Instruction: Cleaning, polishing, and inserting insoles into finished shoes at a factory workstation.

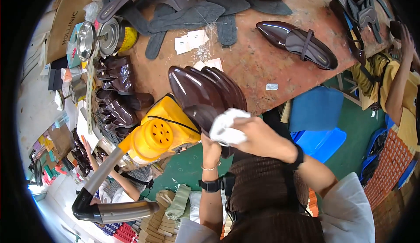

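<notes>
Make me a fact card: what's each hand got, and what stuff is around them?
Left hand: at a glossy dark-brown pointed shoe, grip partly hidden
Right hand: holding a bunched white cloth or tissue
Beside the shoe: yellow machine with round vent, silver metal pipe
Farther right on the worn reddish-brown table: glossy dark-brown strapped shoe

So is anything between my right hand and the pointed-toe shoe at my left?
Yes, the crumpled white cloth in your right hand, at the heel end of the dark brown pointed-toe shoe. Nothing else visible between them.
</notes>
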{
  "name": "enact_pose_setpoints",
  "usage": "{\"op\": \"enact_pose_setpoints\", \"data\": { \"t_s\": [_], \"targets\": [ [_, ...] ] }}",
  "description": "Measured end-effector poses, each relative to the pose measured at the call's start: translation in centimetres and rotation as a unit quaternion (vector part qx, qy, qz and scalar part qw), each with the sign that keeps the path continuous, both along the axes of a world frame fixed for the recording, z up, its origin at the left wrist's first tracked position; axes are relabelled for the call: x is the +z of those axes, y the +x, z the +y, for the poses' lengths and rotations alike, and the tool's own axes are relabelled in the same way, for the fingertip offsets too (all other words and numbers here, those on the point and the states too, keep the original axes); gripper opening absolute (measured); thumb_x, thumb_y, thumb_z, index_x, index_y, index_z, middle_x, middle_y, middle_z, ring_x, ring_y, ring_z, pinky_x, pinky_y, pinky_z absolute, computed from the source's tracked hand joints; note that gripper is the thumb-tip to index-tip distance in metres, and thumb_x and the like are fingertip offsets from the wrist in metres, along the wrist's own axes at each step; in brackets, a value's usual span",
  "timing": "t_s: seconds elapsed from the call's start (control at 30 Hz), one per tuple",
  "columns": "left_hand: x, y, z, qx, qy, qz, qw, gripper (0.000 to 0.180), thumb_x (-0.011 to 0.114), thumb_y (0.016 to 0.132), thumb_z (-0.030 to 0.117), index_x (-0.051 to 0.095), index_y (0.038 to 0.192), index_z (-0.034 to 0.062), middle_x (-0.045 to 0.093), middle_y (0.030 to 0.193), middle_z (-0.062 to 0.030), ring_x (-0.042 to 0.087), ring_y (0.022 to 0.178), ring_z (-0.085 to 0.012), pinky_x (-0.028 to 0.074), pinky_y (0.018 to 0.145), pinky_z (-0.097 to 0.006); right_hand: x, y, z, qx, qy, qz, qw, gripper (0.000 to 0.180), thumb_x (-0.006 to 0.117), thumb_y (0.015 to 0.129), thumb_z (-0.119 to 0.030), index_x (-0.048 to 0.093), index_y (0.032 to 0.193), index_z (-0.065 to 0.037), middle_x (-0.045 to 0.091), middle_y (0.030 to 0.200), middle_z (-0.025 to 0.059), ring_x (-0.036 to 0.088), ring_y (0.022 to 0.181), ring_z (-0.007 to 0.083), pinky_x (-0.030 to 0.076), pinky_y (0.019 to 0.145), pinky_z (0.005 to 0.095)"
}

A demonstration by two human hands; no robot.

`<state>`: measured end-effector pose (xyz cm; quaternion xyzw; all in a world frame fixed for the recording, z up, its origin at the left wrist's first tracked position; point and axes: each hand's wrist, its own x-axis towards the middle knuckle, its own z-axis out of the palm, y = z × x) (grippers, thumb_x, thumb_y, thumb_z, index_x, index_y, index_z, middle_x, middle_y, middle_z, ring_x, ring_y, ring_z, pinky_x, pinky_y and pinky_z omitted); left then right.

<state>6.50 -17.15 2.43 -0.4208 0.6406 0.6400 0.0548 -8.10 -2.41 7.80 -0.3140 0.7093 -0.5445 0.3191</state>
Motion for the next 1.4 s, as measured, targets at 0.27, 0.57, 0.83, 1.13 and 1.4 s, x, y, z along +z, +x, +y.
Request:
{"op": "enact_pose_setpoints", "data": {
  "t_s": [0.27,0.57,0.83,1.13,1.4],
  "targets": [
    [-0.2,2.0,-0.2,0.077,0.106,-0.022,0.991,0.04,0.071,0.083,-0.007,0.058,0.121,-0.0045,0.064,0.118,-0.0068,0.059,0.104,-0.0172,0.047,0.095,-0.031,-4.7,-6.5,-5.5,-0.171,0.022,0.071,0.982,0.03,0.068,0.086,-0.022,0.064,0.103,0.002,0.068,0.091,0.0237,0.068,0.084,0.0372,0.053,0.075,0.0445],
    [-0.3,1.5,0.3,-0.049,-0.029,-0.013,0.998,0.026,0.067,0.082,-0.008,0.065,0.108,-0.0035,0.068,0.108,-0.0074,0.064,0.095,-0.0182,0.05,0.087,-0.031,-5.8,-1.6,3.7,-0.191,0.02,-0.017,0.981,0.03,0.07,0.078,-0.009,0.069,0.106,0.0,0.071,0.092,0.0193,0.07,0.084,0.0326,0.054,0.077,0.0385],
    [-0.2,0.9,-1.0,0.063,0.098,0.002,0.993,0.04,0.057,0.082,-0.011,0.057,0.121,-0.0045,0.064,0.115,-0.0058,0.061,0.102,-0.0165,0.048,0.094,-0.031,-10.0,0.8,2.6,-0.15,0.146,0.093,0.973,0.054,0.068,0.077,-0.007,0.063,0.131,-0.009,0.066,0.103,0.0188,0.064,0.098,0.0379,0.051,0.087,0.0473],
    [-0.9,2.6,-2.4,0.06,0.136,-0.035,0.988,0.064,0.054,0.085,-0.004,0.039,0.147,0.0023,0.056,0.135,-0.0083,0.058,0.118,-0.0205,0.048,0.102,-0.035,-10.4,-1.4,1.1,-0.305,-0.041,-0.118,0.944,0.033,0.068,0.091,-0.02,0.065,0.119,-0.002,0.066,0.095,0.0157,0.066,0.079,0.0259,0.051,0.072,0.0368],
    [-0.7,2.3,-1.6,0.111,0.143,-0.033,0.983,0.067,0.056,0.084,0.0,0.038,0.148,0.0034,0.053,0.139,-0.0102,0.055,0.124,-0.0228,0.048,0.104,-0.039,-9.5,3.7,7.3,-0.091,0.139,-0.029,0.986,0.036,0.066,0.08,-0.007,0.068,0.115,-0.001,0.067,0.1,0.0191,0.067,0.093,0.0368,0.052,0.084,0.04]
  ]
}}
